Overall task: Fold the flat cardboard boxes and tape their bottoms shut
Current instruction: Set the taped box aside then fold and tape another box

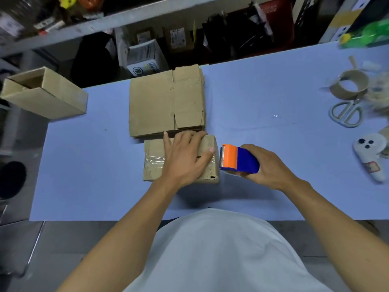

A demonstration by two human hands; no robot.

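Note:
A small folded cardboard box (153, 163) lies on the blue table (84, 165), with clear tape running across its upturned side. My left hand (185, 157) rests flat on top of it, fingers spread and pressing down. Just right of the box, my right hand (267, 167) grips a blue and orange tape dispenser (237, 160), its orange end close to the box's right edge. A stack of flat cardboard boxes (166, 102) lies directly behind the folded box.
An open folded box (44, 93) sits at the table's far left corner. At the right lie a tape roll (349, 86), scissors (347, 112) and a white device (370, 152). Shelves with clutter stand behind the table.

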